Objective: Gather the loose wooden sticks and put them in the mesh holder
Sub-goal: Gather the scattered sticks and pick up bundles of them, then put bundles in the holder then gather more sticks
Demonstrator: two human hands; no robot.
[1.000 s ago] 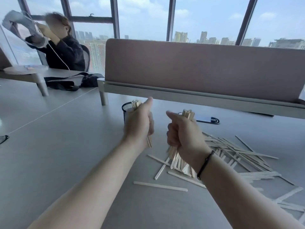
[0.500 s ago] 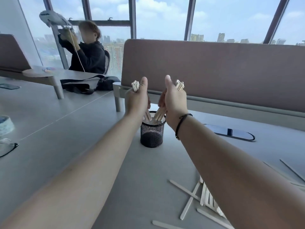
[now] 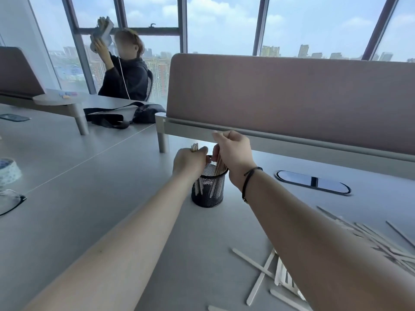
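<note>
A black mesh holder (image 3: 208,191) stands upright on the grey desk (image 3: 112,209), with pale wooden sticks showing through its wall. My left hand (image 3: 189,161) is closed on a bundle of sticks (image 3: 194,147) at the holder's left rim; their tips poke above my fist. My right hand (image 3: 233,151) is closed on another bundle of sticks (image 3: 219,166) whose lower ends reach down inside the holder. Several loose sticks (image 3: 262,272) lie scattered on the desk at the lower right, partly hidden by my right forearm.
A brown divider panel (image 3: 292,97) on a raised shelf runs behind the holder. An oval cable port (image 3: 313,182) sits to the right. Glasses (image 3: 11,200) and a tape roll (image 3: 9,171) lie at the left edge. A person sits at the far desk beside a black bag (image 3: 143,113).
Both hands carried their stick bundles from above the loose pile over to the holder, then lowered them; the right bundle now reaches into the holder.
</note>
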